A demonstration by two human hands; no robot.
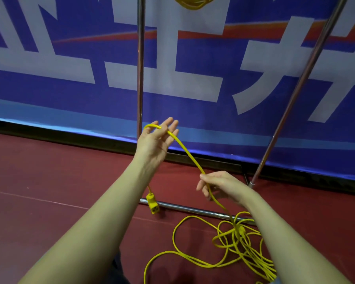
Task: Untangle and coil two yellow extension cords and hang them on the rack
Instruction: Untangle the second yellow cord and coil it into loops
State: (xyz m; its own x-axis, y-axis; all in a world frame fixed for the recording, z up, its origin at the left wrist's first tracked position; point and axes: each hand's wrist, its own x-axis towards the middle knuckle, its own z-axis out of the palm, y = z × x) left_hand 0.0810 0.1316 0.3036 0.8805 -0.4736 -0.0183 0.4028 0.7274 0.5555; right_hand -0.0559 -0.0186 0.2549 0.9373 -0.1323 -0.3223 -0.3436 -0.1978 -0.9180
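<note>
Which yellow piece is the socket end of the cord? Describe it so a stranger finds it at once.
Start at the chrome rack's floor bar on the red floor. Just above its left end, under the left hand, hangs the socket end on a short run of cord. It is a blocky yellow housing with dark slots, unlike the thin loose cord pile on the right.
</note>
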